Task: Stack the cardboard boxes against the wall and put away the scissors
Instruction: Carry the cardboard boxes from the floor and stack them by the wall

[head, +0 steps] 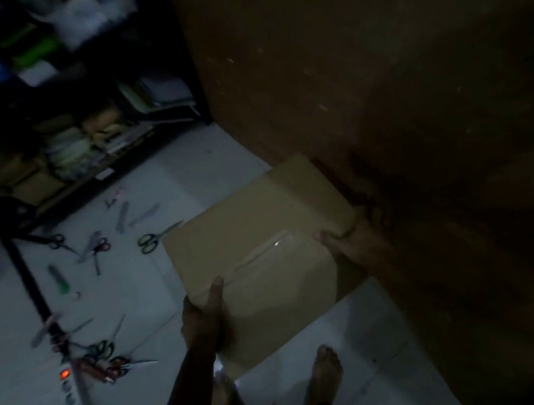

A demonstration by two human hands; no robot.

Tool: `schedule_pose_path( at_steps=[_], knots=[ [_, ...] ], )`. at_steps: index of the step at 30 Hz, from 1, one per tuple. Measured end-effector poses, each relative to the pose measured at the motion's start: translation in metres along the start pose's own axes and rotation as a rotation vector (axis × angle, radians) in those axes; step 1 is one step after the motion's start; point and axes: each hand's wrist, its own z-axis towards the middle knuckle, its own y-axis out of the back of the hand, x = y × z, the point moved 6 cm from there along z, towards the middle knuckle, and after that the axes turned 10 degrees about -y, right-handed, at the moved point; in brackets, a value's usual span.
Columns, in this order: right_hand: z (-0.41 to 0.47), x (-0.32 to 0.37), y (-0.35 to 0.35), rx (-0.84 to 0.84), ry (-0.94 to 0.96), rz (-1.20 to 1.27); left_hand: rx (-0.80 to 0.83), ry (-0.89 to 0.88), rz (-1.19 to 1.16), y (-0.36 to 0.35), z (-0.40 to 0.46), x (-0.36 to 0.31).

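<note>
A taped brown cardboard box is held above the pale tiled floor, close beside a tall brown surface on the right. My left hand grips its near left edge, thumb on top. My right hand grips its right edge, fingers curled over the top. Several scissors lie scattered on the floor to the left: a green-handled pair, a red-handled pair, a black pair, and a heap of them nearer me.
A dark shelving rack filled with boxes and papers stands at the back left. A power strip with a lit red switch and a dark cable lie on the floor at the left. My bare feet stand under the box.
</note>
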Motion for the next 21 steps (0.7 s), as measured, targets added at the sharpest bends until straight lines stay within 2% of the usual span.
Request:
schedule_pose_path(
  at_steps=[1,3,6,9,14,19,21],
  knots=[
    [-0.020,0.024,0.016,0.058,-0.014,-0.019,-0.028,-0.017,-0.008,0.021,-0.007,-0.011],
    [-0.066,0.074,0.059,0.025,0.040,-0.043,-0.069,-0.042,-0.003,0.065,-0.020,-0.028],
    [-0.120,0.133,0.082,0.053,0.129,-0.054,-0.106,-0.118,-0.096,0.135,-0.042,-0.045],
    [-0.180,0.195,0.095,0.074,0.246,-0.056,-0.211,-0.177,-0.150,0.214,-0.065,-0.051],
    [-0.282,0.281,0.098,0.105,0.436,-0.042,-0.335,-0.182,-0.185,0.337,-0.096,-0.046],
    [-0.414,0.367,0.087,0.182,0.625,0.027,-0.460,-0.167,-0.210,0.490,-0.142,-0.022],
    [-0.479,0.399,0.081,0.142,0.706,0.005,-0.534,-0.151,-0.233,0.559,-0.171,-0.012]
  ],
)
